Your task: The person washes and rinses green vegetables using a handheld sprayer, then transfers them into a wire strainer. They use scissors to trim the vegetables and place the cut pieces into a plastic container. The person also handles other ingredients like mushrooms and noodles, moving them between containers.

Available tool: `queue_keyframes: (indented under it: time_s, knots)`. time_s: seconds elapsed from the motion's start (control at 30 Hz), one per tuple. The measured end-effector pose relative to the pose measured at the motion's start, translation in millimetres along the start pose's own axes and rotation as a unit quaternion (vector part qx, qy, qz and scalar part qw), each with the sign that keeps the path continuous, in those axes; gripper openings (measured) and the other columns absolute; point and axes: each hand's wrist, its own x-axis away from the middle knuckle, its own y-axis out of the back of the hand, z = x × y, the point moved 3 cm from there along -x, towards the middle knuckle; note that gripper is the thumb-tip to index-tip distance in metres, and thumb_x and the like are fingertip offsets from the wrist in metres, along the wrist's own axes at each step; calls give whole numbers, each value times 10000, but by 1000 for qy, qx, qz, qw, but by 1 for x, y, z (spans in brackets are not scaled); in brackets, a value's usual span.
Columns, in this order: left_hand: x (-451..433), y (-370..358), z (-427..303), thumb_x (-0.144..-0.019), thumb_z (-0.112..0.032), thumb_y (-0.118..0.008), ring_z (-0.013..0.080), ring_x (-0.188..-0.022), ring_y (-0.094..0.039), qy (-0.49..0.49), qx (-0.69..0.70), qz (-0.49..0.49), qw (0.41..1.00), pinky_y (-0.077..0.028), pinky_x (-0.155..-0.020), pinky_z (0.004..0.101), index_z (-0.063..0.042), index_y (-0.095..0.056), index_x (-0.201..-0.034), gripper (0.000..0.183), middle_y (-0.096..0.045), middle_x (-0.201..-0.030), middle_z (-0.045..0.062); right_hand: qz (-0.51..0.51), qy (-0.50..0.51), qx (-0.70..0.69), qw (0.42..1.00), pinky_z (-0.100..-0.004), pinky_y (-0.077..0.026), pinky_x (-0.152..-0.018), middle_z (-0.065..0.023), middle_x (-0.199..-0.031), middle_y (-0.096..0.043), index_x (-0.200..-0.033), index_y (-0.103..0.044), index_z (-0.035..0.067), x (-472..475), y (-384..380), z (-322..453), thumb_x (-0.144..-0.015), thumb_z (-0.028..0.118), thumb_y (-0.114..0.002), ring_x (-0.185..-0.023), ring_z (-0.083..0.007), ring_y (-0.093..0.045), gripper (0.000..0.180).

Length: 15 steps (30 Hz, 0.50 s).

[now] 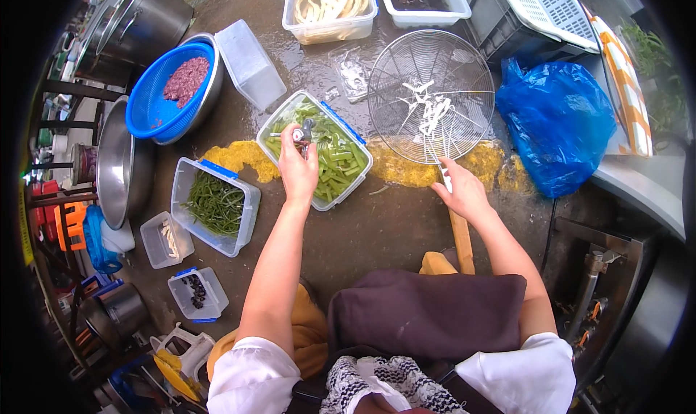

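Note:
My left hand [299, 172] grips a small black-and-metal fitting [304, 131], whose exact kind I cannot tell. Below it stands a clear plastic container [317, 201] of cut green vegetable pieces [340, 166], apparently in water. The fingers of my right hand [462, 188] are around the neck of a large round wire skimmer [383, 117], and its wooden handle [462, 245] runs back towards me. White strips [432, 109] lie in or show through the mesh. Left of the vegetables, another clear container [247, 213] holds thin dark-green strips [215, 204].
A blue colander [142, 107] with reddish minced food sits in a metal bowl [215, 82]. Beyond are a tub of pale strips [329, 30] and a white tub [429, 18]. A blue plastic bag [560, 120] bulges at right. Two small containers [182, 240] [215, 300] stand at left.

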Motion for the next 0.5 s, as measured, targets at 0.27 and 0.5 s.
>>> queue_keyframes:
  time_s: [0.27,0.5]
  knots:
    - [16,-6,-14,-816,-2,-546,378,-886,-608,-100,-127,69,984,-502,-697,461,-172,-379,-1308,546,-596,-1074,149,-142,327,-191,915,-416,-447,-902,-167,-1172,-533,-1256,-475,103,-81,8,158,-874,233,-574,-1071,-340,-533,416]
    - [35,-10,-3,-773,19,-537,370,-873,-582,-177,-227,156,945,-513,-698,449,-32,-491,-1163,395,-542,-1084,155,79,215,-94,969,-432,-507,-777,-165,-897,-660,-961,-674,86,-134,-27,211,-806,242,-557,-872,-335,-632,249]
